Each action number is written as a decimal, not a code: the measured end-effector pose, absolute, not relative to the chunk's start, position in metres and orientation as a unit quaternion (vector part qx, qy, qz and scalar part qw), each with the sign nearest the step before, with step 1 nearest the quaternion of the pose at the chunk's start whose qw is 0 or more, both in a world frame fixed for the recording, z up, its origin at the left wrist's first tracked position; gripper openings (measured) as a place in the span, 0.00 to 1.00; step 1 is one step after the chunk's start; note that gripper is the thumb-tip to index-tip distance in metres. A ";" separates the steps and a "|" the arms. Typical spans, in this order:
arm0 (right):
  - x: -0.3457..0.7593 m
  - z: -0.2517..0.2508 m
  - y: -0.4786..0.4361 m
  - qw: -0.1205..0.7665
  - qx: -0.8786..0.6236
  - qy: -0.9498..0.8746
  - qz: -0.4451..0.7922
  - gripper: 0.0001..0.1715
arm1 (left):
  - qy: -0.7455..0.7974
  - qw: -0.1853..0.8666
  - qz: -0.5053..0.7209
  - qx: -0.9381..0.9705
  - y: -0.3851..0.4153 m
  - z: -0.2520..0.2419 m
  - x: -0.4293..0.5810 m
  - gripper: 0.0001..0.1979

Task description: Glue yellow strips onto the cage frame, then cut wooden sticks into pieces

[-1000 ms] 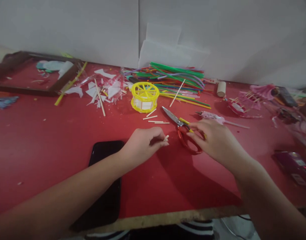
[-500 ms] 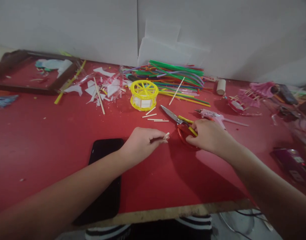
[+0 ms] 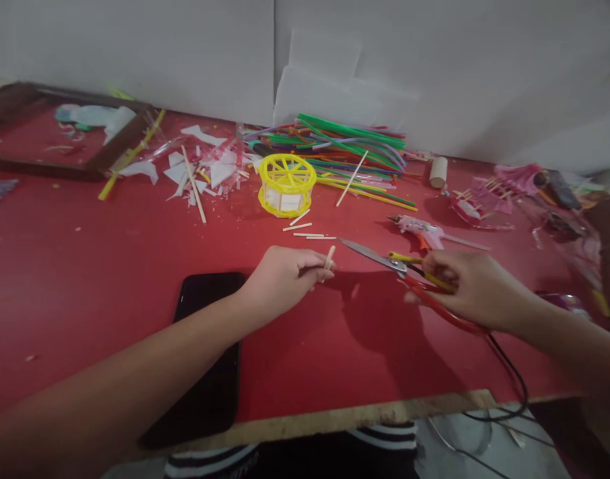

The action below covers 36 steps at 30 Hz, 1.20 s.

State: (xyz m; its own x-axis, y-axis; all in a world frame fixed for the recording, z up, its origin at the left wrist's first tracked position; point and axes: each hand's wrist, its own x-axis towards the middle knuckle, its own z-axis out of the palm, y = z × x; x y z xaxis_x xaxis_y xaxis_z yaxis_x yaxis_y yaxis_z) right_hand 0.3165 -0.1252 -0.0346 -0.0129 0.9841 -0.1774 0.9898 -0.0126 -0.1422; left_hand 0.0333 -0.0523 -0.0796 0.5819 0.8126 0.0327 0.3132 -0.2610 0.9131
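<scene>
My left hand (image 3: 292, 276) is closed, pinching short pale wooden stick pieces (image 3: 330, 255) between thumb and fingers, above the red table. My right hand (image 3: 471, 286) grips a pair of scissors (image 3: 374, 255) by the handles. One handle is red, and something yellow shows along the other. The blades point left, their tips just above and right of the held sticks, not touching them. Several short cut sticks (image 3: 299, 227) lie beyond my left hand. Behind these stands a small round yellow frame (image 3: 287, 186) with a spoked top and whitish panels between uprights.
A black phone (image 3: 212, 352) lies under my left forearm. A pink glue gun (image 3: 419, 229) rests beyond my right hand. Coloured pipe cleaners (image 3: 354, 143) and white scraps (image 3: 222, 169) lie at the back. A dark frame (image 3: 98, 156) is far left, pink craft pieces (image 3: 504, 189) right.
My right hand has lifted the scissors and drawn them right, towards me. The stick in my left hand now points more upright. The view has shifted slightly.
</scene>
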 end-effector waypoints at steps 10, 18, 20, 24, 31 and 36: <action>0.316 -0.028 -0.144 0.044 0.598 0.719 -0.351 0.32 | 0.359 0.678 0.137 0.627 -0.064 -0.068 0.036 0.06; 0.320 -0.033 -0.142 0.051 0.554 0.749 -0.358 0.25 | 0.356 0.734 0.136 0.562 -0.066 -0.068 0.036 0.20; 0.322 -0.033 -0.142 0.064 0.547 0.752 -0.362 0.24 | 0.345 0.734 0.116 0.573 -0.065 -0.068 0.034 0.23; 0.321 -0.033 -0.143 0.096 0.541 0.738 -0.392 0.25 | 0.322 0.740 0.094 0.583 -0.063 -0.068 0.030 0.33; 0.319 -0.033 -0.141 0.120 0.527 0.715 -0.443 0.26 | 0.289 0.771 0.078 0.562 -0.062 -0.067 0.030 0.39; 0.317 -0.031 -0.141 0.126 0.521 0.714 -0.450 0.25 | 0.285 0.775 0.067 0.560 -0.061 -0.067 0.031 0.40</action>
State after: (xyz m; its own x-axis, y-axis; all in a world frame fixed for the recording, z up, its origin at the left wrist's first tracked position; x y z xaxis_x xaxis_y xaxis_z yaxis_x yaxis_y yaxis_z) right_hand 0.3167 -0.1406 -0.0311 -0.4250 0.6316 -0.6484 0.8577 0.0520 -0.5116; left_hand 0.0305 -0.0606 -0.0668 0.8281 0.4239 -0.3668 0.2157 0.3630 0.9065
